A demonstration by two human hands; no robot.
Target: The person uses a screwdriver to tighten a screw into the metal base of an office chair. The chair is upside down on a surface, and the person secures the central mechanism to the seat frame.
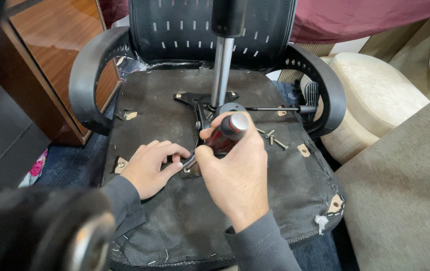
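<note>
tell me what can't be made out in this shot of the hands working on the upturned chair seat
Head view:
- Screwdriver tip and the screw under it: hidden by the right hand.
- Left hand fingertips: tucked under the metal bracket.
- Gas cylinder top: cut off by the upper edge.
- Loose screws: too small to tell their type.
- Lower left corner: blurred dark object.

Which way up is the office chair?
Upside down: the seat underside faces up, with the gas cylinder rising from the mounting plate.
</note>
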